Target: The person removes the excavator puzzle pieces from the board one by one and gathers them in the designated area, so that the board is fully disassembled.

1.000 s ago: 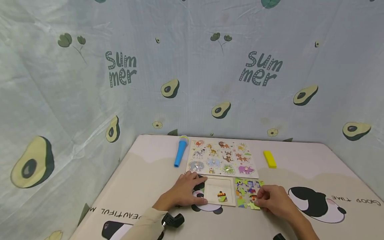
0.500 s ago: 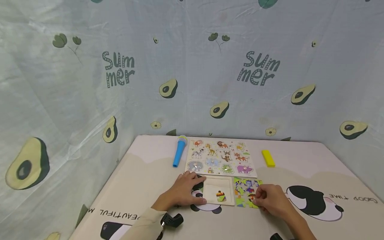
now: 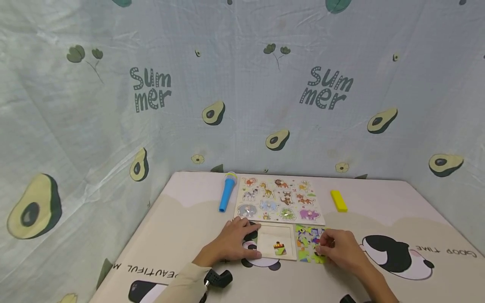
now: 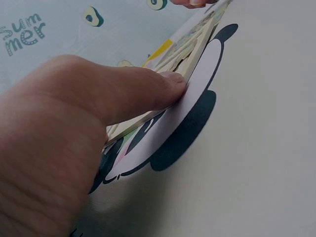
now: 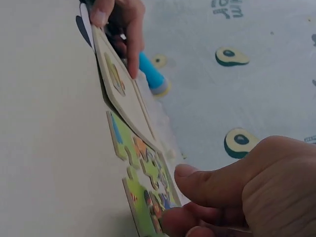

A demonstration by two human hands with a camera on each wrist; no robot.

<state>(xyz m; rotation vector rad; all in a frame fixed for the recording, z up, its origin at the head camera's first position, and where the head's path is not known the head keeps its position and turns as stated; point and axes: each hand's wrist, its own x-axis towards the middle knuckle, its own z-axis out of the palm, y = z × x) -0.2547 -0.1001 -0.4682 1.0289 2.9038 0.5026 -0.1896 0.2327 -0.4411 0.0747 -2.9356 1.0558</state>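
My left hand (image 3: 233, 240) rests at the left side of a shallow wooden puzzle tray (image 3: 292, 235), thumb and forefinger spread along it. The thumb (image 4: 170, 86) presses the tray's near edge in the left wrist view. Inside the tray lies one jigsaw piece (image 3: 279, 248) with a red, yellow and green print. To the tray's right are several green jigsaw pieces (image 3: 304, 242), lying close together. Over their right side hovers my right hand (image 3: 342, 248), fingers bent. In the right wrist view, its thumb (image 5: 190, 173) stands apart from the forefinger, whose tip reaches the pieces (image 5: 138, 197); no held piece shows.
An animal peg puzzle board (image 3: 278, 200) lies behind the tray. Left of it is a blue toy microphone (image 3: 227, 193), and a yellow block (image 3: 339, 201) lies to its right. A patterned curtain (image 3: 242, 84) hangs behind the table (image 3: 182, 214).
My right hand has shifted slightly up and left over the pieces, and its thumb and forefinger look farther apart. The left hand stays on the tray. The head view has shifted slightly.
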